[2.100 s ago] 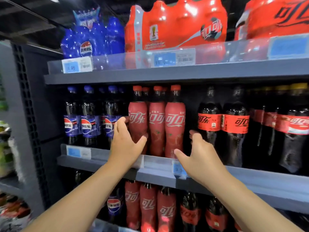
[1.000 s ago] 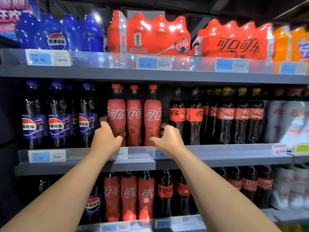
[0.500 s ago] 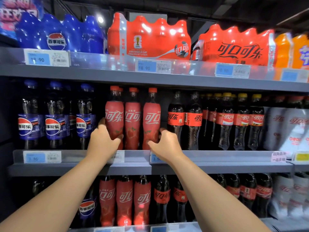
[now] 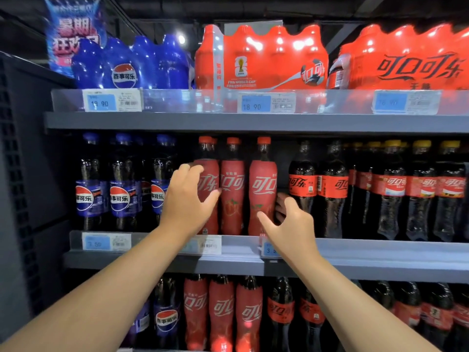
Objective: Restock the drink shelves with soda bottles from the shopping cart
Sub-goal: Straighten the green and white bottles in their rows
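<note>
On the far left of the middle shelf (image 4: 162, 259) stand the blue-labelled cola bottles (image 4: 121, 184), upright in a row behind the clear price rail. Just to their right is my left hand (image 4: 189, 199), raised from below with the arm reaching up across the shelf edge. Its fingers (image 4: 196, 171) curl around the left side of the leftmost red-sleeved bottle (image 4: 209, 184), and the thumb presses across that bottle's front towards its neighbour, so the hand is wrapped on this bottle rather than spread loose.

Next comes the middle red-sleeved bottle (image 4: 232, 189), standing upright and touching the one I hold; neither hand is on it apart from my left thumb tip reaching its edge. Beside it, with a narrow gap, is the right red-sleeved bottle (image 4: 262, 191). My right hand (image 4: 289, 224) sits low at its right side: the thumb lies across the lower front of the sleeve and the fingers reach behind it, between it and the black-capped cola bottles (image 4: 318, 189). The grip is half open, cupping the bottle; I cannot tell whether the hidden fingers press it firmly.

Further right run yellow-capped bottles (image 4: 421, 189). All three red bottles rest on the shelf between my two hands.
</note>
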